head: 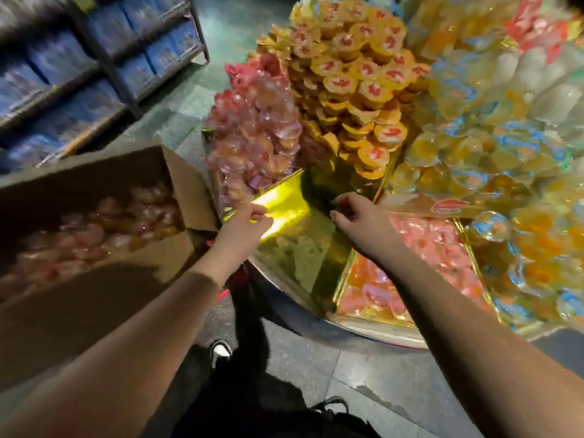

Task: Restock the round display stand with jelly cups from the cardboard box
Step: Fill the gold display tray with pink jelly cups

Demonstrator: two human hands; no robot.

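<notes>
The round display stand (pixel 316 324) holds wedge compartments with gold walls. One wedge (pixel 297 257), between the pink jelly cups (pixel 256 131) and the yellow jelly cups (pixel 357 83), has nothing in it. My left hand (pixel 245 227) pinches the near edge of a shiny gold divider (pixel 284 200) at that wedge's left side. My right hand (pixel 355 219) hovers over the wedge's right side with curled fingers; whether it grips anything is hidden in shadow. At the left stands the open cardboard box (pixel 177 172), full of pink jelly cups (pixel 94 229).
More cups fill the stand: pink ones in flat trays (pixel 433 245) and clear yellow ones with blue lids (pixel 505 147) to the right. Shelves of blue packs (pixel 79 74) stand at the back left. My legs and shoes (pixel 221 350) are on the tiled floor below.
</notes>
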